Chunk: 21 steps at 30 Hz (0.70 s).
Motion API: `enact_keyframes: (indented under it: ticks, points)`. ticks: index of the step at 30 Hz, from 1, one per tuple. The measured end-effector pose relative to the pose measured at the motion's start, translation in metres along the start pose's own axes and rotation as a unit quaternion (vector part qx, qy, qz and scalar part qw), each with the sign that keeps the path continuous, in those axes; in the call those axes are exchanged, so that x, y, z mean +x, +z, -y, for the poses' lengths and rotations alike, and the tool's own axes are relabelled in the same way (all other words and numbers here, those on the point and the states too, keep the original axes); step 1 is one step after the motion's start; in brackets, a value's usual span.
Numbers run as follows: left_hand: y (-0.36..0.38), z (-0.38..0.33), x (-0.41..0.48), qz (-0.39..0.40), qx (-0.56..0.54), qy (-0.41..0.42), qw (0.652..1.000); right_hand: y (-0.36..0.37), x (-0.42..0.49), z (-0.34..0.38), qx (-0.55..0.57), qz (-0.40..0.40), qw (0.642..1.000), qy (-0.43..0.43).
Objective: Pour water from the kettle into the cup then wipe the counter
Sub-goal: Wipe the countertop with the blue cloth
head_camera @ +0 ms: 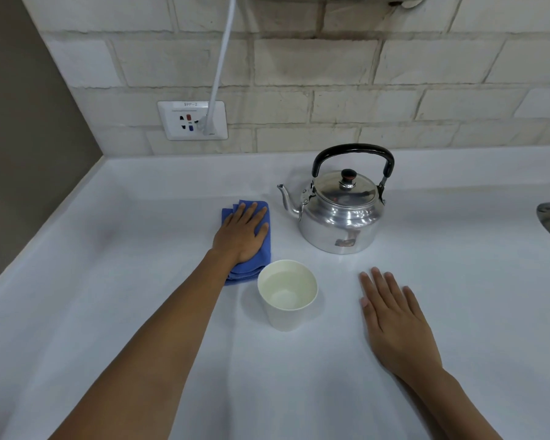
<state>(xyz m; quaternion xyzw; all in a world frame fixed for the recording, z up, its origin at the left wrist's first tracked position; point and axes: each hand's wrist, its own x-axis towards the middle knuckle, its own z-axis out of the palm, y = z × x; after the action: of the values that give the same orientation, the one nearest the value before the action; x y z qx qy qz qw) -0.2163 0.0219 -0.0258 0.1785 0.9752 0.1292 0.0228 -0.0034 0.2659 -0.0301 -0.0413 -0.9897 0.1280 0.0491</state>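
from the head view, the only view there is, your pouring step looks done: the paper cup [287, 293] stands upright on the white counter [108, 312] near the front, and you can see clear water in it, roughly partway up. the kettle [340, 211] sits upright behind it and a little to the right, lid on, black handle raised, spout pointing left toward the cloth, and neither of your hands touches it.

your left hand [242, 231] lies flat on the folded blue cloth [261, 246], fingers spread and pressing down rather than curled around it, so you are holding it to the counter by palm pressure, not gripping it. the cloth lies just beside the cup, to its left and a bit behind, close enough that its near corner almost meets the cup's rim in this view; i cannot tell whether they touch.

your right hand [394, 322] rests palm down on the bare counter to the right of the cup, fingers loose and extended, holding nothing.

so what is left, as i judge it, is the wipe itself. no spill or wet patch shows on the counter, though the white surface would hide one. when you sweep, mind the cup: it is light, full enough to slosh, and right next to the cloth.

a wall socket [192, 120] with a cable [221, 58] plugged in sits behind on the tiled wall.
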Motion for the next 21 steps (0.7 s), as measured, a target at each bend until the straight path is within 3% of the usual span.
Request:
enact_keyframes:
  ticks: [15, 21]
  points:
    - [0.0, 0.006, 0.021, -0.002, -0.002, 0.003, 1.0, 0.0, 0.002, -0.001, -0.016, -0.005, 1.0, -0.003]
    - [-0.009, 0.008, 0.01, 0.005, -0.056, -0.016, 0.998, -0.001, 0.003, -0.001, -0.008, -0.001, 1.0, -0.001]
